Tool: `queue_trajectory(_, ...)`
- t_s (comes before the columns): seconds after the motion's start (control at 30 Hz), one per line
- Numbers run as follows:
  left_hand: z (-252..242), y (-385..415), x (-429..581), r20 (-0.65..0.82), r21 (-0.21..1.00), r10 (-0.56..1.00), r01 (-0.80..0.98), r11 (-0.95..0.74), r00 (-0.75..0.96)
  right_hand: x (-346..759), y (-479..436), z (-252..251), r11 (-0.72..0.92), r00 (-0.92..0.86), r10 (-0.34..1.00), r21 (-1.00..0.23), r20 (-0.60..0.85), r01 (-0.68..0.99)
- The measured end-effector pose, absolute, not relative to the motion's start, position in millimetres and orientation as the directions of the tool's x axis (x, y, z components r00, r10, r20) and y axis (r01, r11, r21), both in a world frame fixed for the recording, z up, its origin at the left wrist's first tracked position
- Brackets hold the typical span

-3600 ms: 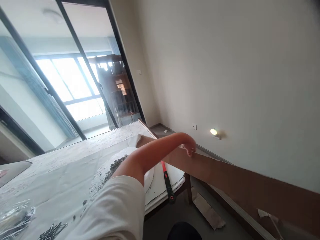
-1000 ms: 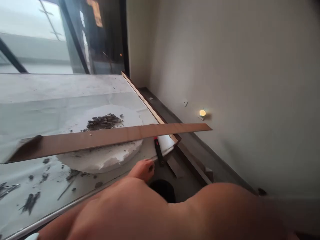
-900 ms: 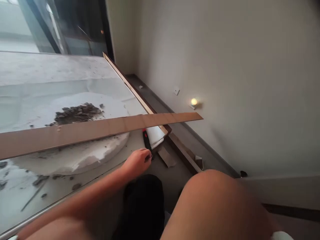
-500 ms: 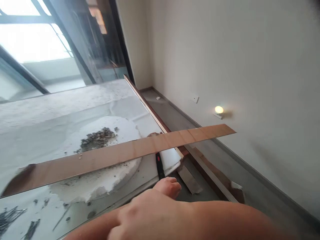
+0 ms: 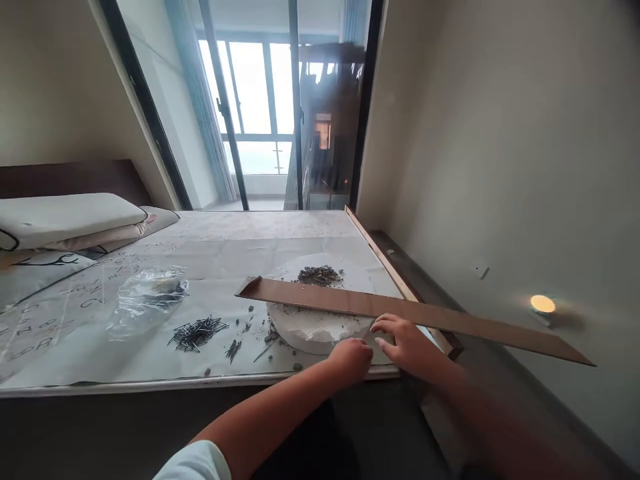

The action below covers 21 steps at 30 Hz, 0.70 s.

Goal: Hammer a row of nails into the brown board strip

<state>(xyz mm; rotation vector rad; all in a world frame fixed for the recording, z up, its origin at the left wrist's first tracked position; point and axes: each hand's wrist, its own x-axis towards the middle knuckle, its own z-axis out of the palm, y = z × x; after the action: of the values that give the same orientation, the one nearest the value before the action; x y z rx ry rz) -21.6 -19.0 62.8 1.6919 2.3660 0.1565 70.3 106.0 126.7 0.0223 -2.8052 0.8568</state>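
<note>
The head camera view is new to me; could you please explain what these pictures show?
This camera is worn on a person's head, looking forward and down, so the arms enter from the bottom. A bed fills the lower middle, covered with a printed sheet. On it lie a round white slab with grey rubble on top, a scatter of dark nails and a clear plastic bag. A long brown board rests across the slab. The right hand is at the board's edge, the left hand just below it; whether either grips it, I cannot tell.
</note>
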Motion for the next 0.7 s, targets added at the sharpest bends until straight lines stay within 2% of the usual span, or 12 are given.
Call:
queue_trajectory(0.07, 77, -28, -21, -0.090, 0.146, 0.940, 0.929, 0.341, -0.330, 78, 121, 126, 0.900, -0.984, 0.091, -0.436, 0.156, 0.015)
queue_trajectory(0.17, 85, -40, -23, -0.071, 0.074, 0.939, 0.937, 0.341, -0.336, 90, 139, 118, 0.934, -0.988, 0.124, -0.349, 0.093, 0.084)
queue_trajectory(0.33, 81, -62, -43, 0.004, 0.081, 0.936, 0.933, 0.351, -0.352, 90, 157, 98, 0.963, -0.984, 0.176, -0.210, 0.007, 0.170)
queue_trajectory(0.5, 82, -84, -83, 0.083, 0.092, 0.925, 0.928, 0.362, -0.370, 81, 178, 76, 0.944, -0.945, 0.313, -0.082, -0.094, 0.321)
queue_trajectory(0.7, 85, -50, -123, 0.062, 0.055, 0.944, 0.945, 0.321, -0.324, 69, 205, 43, 0.897, -0.885, 0.427, -0.033, -0.183, 0.440)
